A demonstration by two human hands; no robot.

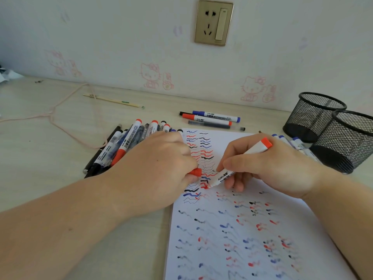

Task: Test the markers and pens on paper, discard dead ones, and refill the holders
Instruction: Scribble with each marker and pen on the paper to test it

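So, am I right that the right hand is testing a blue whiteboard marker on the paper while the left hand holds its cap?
Not quite: the head view shows the right hand testing a red whiteboard marker on the paper; the left hand does hold its red cap.

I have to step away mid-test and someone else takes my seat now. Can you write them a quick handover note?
Right hand grips a red marker, tip on the paper, drawing red.
Left hand holds its red cap.
Pile of pens lies left of the paper, three more behind it, a few blue markers beside the two holders.
Done: many test squiggles.
Left: recap, finish testing, discard dead ones, refill holders.
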